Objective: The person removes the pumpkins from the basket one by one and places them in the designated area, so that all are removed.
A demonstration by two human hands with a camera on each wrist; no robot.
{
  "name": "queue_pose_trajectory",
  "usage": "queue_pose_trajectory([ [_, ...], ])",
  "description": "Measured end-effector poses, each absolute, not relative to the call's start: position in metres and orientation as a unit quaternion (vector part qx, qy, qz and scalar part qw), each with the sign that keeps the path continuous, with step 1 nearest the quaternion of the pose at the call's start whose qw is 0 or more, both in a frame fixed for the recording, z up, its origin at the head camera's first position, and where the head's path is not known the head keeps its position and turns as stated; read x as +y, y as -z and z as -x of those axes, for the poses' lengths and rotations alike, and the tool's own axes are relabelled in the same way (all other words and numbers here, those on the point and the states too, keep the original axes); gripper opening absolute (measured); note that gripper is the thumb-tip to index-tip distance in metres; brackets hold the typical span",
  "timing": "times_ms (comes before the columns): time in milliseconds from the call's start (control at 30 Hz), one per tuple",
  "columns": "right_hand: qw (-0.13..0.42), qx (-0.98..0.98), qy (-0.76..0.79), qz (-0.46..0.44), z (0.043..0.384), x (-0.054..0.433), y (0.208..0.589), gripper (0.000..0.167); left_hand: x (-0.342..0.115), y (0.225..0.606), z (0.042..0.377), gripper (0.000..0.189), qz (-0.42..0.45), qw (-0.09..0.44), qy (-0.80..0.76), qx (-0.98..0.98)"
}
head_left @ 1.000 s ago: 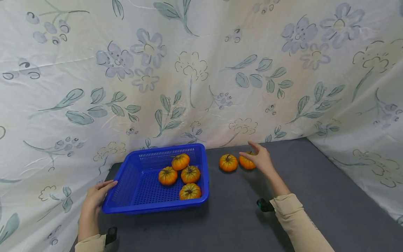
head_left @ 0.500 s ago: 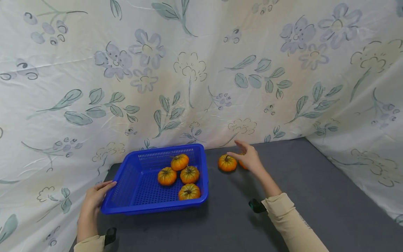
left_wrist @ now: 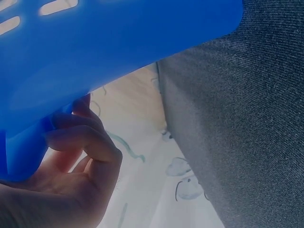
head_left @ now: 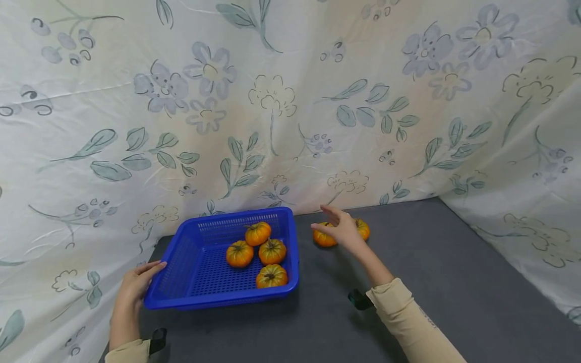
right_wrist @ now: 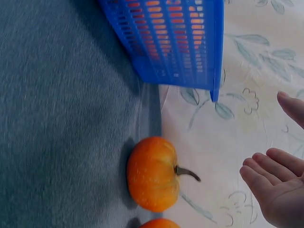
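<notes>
Basket (head_left: 222, 299) is gripped on L by L hand (head_left: 135, 283), apparently (dim view). R hand (head_left: 343, 230) is held wide, empty, above 2 pumpkins (right_wrist: 153, 175) nr surface's (head_left: 454, 262) back edge: prob. firm, light; best taken round sides, not stem (right_wrist: 189, 172).

The dark grey table (head_left: 476, 282) is bordered along its far, left and right edges by a pale floral cloth (head_left: 304, 121), printed in muted blue and green, lightly creased, softly lit, and bent at the far right corner
</notes>
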State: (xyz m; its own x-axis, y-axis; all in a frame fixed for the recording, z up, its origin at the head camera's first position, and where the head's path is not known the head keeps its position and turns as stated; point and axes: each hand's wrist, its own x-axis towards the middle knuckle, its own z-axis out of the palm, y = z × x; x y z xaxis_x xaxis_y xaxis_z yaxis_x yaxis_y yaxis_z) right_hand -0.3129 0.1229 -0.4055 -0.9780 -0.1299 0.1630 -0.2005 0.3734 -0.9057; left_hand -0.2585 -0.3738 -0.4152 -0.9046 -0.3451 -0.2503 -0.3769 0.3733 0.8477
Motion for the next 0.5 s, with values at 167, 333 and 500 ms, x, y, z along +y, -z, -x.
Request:
queue_pose_trajectory([
  [167, 0.028, -0.829, -0.548, -0.108, 0.310, 0.109, 0.403, 0.069, -0.375, 0.415, 0.258, 0.080, 0.218, 0.020, -0.522, 0.825],
  [333, 0.028, -0.828, -0.548, -0.114, 0.308, 0.098, 0.403, 0.068, -0.375, 0.415, 0.257, 0.080, 0.215, 0.022, -0.522, 0.825],
  [500, 0.034, -0.829, -0.544, -0.126, 0.306, 0.087, 0.406, 0.070, -0.375, 0.414, 0.257, 0.081, 0.213, 0.024, -0.523, 0.825],
])
